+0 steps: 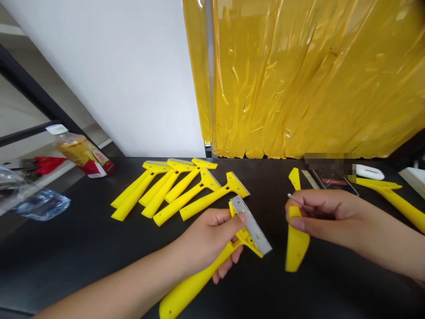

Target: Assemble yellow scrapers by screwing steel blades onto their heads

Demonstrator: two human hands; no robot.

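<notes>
My left hand [222,235] is closed round the neck of a yellow scraper [199,279]. The thumb presses on its flat grey metal blade [254,228], which lies on the open head. To the right, my right hand [327,217] pinches a yellow plastic cover plate [298,246] between thumb and fingers, apart from the scraper. A thin metal tip [290,196] sticks out above the index finger; its other end is hidden in the hand. Just beyond the fingers shows another yellow piece [294,178]; I cannot tell whether it joins the plate.
Several yellow scrapers [179,177] lie in a row on the black table [99,270]. At right are a metal strip [310,179], a phone [338,184], a white object [370,172] and a yellow handle [403,206]. A drink bottle [83,153] and a clear bottle [43,204] lie left.
</notes>
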